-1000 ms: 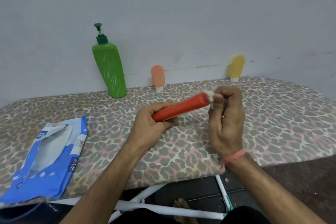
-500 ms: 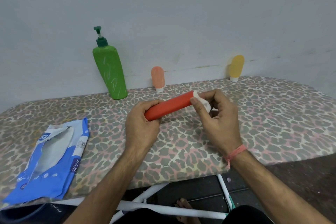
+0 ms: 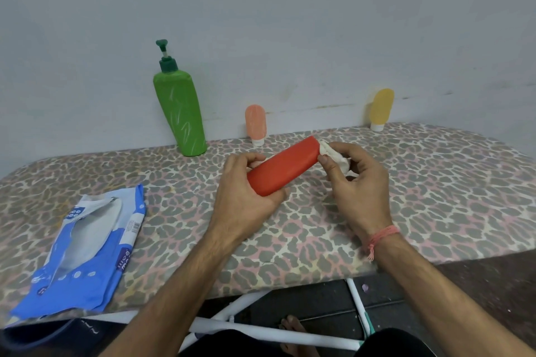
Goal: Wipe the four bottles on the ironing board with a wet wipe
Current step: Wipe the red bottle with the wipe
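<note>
While the left hand (image 3: pixel 246 197) grips a smooth red plastic bottle (image 3: pixel 285 169), the right hand (image 3: pixel 358 182) wipes.
Curled right fingers pinch a crumpled white wet wipe (image 3: pixel 336 157) against the bottle's far end.

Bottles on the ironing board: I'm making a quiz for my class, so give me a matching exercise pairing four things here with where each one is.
Things:
1. red bottle
2. green pump bottle
3. yellow bottle
4. wipes pack

Places:
A. upright by the wall, far right
B. lying flat on the board's left, near edge
C. gripped by the left hand, wet wipe at its end
D. upright by the wall, left of the pink bottle

Pairs: 1-C, 2-D, 3-A, 4-B
</note>
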